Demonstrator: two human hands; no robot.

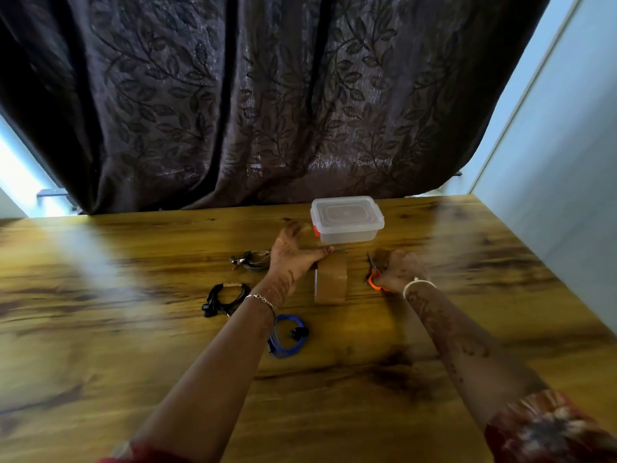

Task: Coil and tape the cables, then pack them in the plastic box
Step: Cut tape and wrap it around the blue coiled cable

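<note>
Two hands out: left hand [293,255] spread on tape roll [330,282], right hand [397,270] clutching scissors [374,274] (orange-handled).

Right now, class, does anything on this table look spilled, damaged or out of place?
Nothing stands out. Three coiled cables, grey, black and blue, lie apart on the wooden table. The tape roll stands on edge under the left hand; the right hand is on the orange-handled scissors. The plastic box sits lidded.
</note>
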